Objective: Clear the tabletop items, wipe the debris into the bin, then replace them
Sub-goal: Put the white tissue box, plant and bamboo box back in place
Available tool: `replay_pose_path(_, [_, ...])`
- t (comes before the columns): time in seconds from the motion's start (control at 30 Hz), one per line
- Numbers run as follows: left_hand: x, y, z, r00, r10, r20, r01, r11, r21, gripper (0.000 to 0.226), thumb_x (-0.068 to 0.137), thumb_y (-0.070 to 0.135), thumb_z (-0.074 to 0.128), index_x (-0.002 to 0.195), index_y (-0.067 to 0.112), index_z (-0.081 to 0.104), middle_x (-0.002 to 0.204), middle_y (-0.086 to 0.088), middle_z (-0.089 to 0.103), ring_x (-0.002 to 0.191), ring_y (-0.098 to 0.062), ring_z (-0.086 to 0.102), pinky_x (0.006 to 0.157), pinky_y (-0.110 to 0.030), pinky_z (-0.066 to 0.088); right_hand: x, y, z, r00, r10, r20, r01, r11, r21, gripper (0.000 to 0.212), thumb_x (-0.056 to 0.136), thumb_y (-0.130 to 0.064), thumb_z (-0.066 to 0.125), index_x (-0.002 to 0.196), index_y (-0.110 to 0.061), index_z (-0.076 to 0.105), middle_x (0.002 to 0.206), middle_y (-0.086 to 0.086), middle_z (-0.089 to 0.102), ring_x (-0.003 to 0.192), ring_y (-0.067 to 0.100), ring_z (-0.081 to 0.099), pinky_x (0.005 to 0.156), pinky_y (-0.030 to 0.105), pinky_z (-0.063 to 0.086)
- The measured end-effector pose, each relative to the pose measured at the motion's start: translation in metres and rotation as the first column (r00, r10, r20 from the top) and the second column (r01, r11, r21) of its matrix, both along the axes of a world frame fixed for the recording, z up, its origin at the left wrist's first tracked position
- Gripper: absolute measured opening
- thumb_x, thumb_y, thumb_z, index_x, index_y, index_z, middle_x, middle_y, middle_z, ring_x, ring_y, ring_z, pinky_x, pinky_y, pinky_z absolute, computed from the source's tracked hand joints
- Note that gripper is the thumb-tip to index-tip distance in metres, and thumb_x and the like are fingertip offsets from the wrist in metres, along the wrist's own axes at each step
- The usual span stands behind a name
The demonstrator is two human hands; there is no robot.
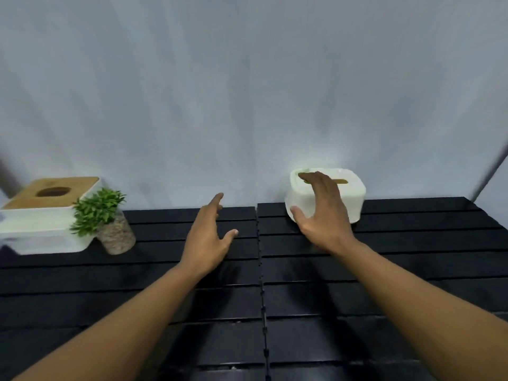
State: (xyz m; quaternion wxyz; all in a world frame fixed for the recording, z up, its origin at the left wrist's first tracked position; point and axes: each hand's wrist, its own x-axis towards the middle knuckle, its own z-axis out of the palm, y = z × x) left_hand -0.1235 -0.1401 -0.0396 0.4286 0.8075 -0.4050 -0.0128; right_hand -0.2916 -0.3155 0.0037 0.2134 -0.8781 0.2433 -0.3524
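A white rounded tissue box (354, 198) with a slot in its top stands at the back right of the black slatted table (412, 270). My right hand (321, 213) is spread over its front left side, fingers on the top and thumb low at the side. My left hand (209, 237) hovers open over the table's middle, fingers straight, holding nothing. At the far left stand a white box with a wooden lid (44, 215) and a small green plant in a speckled pot (107, 221).
A grey cloth backdrop (247, 92) hangs right behind the table. A seam (261, 284) runs down the table's middle. A grey pole (492, 171) leans at the far right edge.
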Motion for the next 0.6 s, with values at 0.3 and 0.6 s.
replay_pose_path(0.3, [0.078, 0.205, -0.015, 0.982, 0.03, 0.186, -0.095, 0.932, 0.35, 0.07, 0.083, 0.054, 0.058, 0.142, 0.03, 0.031, 0.139, 0.007, 0.036, 0.128, -0.015, 0.04, 0.103, -0.032, 0.039, 0.164, 0.175, -0.029, 0.931, 0.348, -0.108, -0.278, 0.869, 0.409, 0.072, 0.076, -0.038, 0.076, 0.138, -0.025, 0.042, 0.141, -0.008, 0.046, 0.129, 0.011, 0.044, 0.109, 0.035, 0.038])
replay_pose_path(0.6, [0.107, 0.274, -0.04, 0.966, 0.043, 0.254, -0.157, 0.879, 0.45, 0.084, 0.078, 0.078, 0.032, 0.145, 0.028, 0.034, 0.153, 0.003, 0.027, 0.14, -0.015, 0.024, 0.118, -0.033, 0.015, 0.259, 0.243, -0.071, 0.951, 0.311, 0.007, -0.268, 0.808, 0.525, 0.084, 0.064, -0.03, 0.086, 0.136, -0.024, 0.042, 0.133, -0.003, 0.055, 0.122, 0.014, 0.052, 0.104, 0.031, 0.041])
